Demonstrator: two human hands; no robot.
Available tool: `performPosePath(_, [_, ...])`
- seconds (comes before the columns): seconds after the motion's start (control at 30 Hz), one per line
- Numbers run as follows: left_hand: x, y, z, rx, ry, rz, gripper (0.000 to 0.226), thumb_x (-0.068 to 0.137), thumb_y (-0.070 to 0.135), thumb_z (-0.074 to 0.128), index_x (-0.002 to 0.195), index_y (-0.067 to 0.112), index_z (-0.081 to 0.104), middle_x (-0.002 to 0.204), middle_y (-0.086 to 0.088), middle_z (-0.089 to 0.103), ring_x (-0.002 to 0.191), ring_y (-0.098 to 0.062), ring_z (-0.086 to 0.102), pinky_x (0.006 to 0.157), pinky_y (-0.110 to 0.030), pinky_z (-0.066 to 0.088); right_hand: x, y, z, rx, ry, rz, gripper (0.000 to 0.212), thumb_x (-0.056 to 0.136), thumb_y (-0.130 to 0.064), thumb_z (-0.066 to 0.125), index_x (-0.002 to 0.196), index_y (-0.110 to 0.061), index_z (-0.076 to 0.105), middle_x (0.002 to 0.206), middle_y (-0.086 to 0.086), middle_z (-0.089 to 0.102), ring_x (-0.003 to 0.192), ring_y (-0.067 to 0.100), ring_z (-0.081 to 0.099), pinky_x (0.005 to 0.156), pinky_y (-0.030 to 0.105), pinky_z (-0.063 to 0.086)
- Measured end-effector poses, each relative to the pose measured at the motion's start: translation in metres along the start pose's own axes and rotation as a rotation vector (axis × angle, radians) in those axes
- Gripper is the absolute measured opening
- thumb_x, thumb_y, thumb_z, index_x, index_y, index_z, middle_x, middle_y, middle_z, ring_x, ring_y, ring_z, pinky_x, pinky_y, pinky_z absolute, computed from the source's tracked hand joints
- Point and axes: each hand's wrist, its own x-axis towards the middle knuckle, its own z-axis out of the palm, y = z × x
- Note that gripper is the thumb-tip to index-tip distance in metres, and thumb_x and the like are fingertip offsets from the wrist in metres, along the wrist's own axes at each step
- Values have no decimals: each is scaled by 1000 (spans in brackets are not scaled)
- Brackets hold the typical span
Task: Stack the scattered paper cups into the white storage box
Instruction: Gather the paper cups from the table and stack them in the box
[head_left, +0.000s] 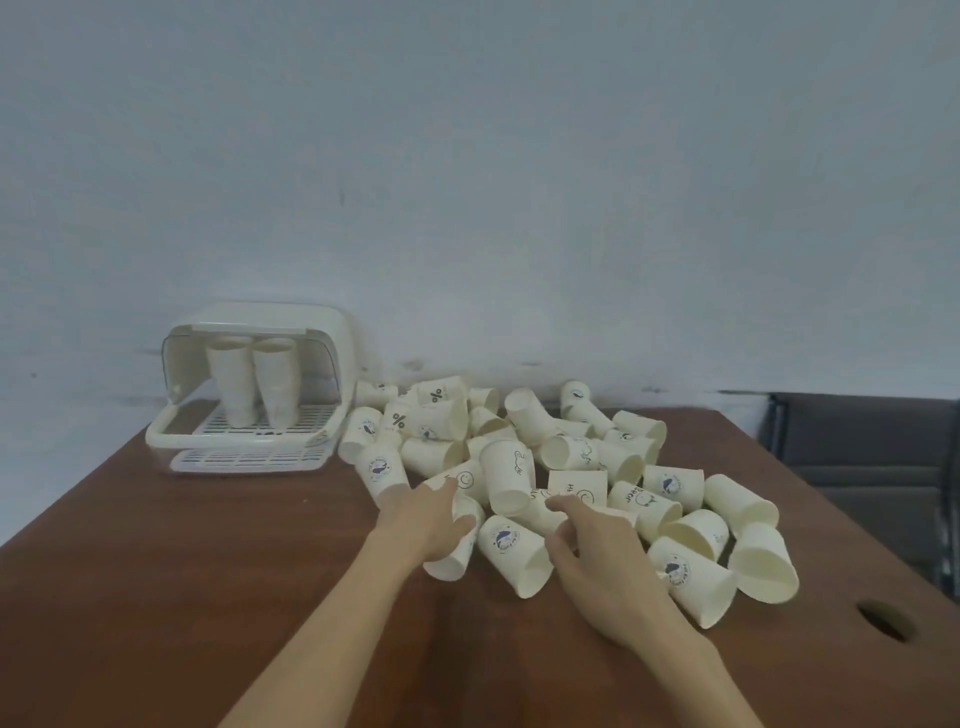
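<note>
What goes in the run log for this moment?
left hand: grips cup | right hand: on pile | storage box: two stacks

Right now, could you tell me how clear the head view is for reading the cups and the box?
Head view: soft, even light without glare; slightly blurred, so prints on the paper cups barely read; wide-angle bending splays the table edges; white storage box lid slightly hazes its two stacks.

Both hands (597, 551) reach into scattered paper cups (571, 467).
</note>
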Motion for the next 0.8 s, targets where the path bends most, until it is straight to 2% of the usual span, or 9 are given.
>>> performPosePath(0.13, [4, 0, 4, 130, -62, 24, 71, 93, 61, 35, 152, 25, 19, 135, -10, 55, 125, -28, 47, 94, -41, 37, 2, 6, 5, -1, -24, 23, 40, 96, -21, 45, 135, -24, 46, 92, -10, 63, 100, 18, 56, 95, 35, 41])
performPosePath(0.27, [-2, 0, -1, 80, -108, 42, 69, 95, 49, 40, 153, 26, 12, 136, -13, 51, 127, -27, 43, 93, -38, 36, 4, 5, 10, 16, -24, 19, 39, 95, -20, 45, 135, -23, 47, 91, -9, 64, 97, 15, 56, 92, 31, 42])
performPosePath(0.4, [-11, 0, -9, 56, -115, 47, 63, 93, 47, 46, 148, 25, 25, 132, -13, 50, 123, -28, 46, 87, -35, 36, 5, 0, 15, 20, -20, 2, 38, 96, -21, 45, 134, -23, 47, 86, -11, 62, 94, 13, 56, 87, 27, 40])
performPosePath(0.5, [-14, -4, -11, 49, -90, 56, 57, 91, 49, 48, 139, 21, 34, 125, -13, 52, 114, -29, 51, 77, -34, 33, 6, -6, 16, 26, -20, -13, 37, 96, -21, 45, 132, -24, 48, 85, -10, 63, 93, 12, 55, 84, 25, 38])
performPosePath(0.57, [-15, -8, -11, 41, -75, 56, 51, 93, 49, 47, 133, 18, 39, 123, -12, 53, 112, -30, 52, 79, -36, 36, 8, -10, 16, 18, -12, -20, 37, 96, -22, 45, 133, -25, 48, 88, -9, 65, 97, 12, 56, 85, 26, 38])
performPosePath(0.67, [-15, -16, -11, -19, -70, 34, 42, 96, 44, 42, 126, 15, 44, 119, -11, 54, 109, -30, 53, 85, -40, 45, 10, -18, 15, 7, -2, -39, 38, 97, -23, 45, 135, -26, 46, 90, -9, 65, 97, 10, 55, 76, 24, 30])
performPosePath(0.8, [-21, -27, -10, -92, -44, 17, 28, 98, 33, 37, 113, 14, 49, 114, -7, 54, 102, -29, 55, 77, -39, 44, 8, -26, 16, 42, -13, -55, 37, 97, -21, 45, 134, -26, 47, 86, -7, 66, 88, 6, 53, 71, 21, 28])
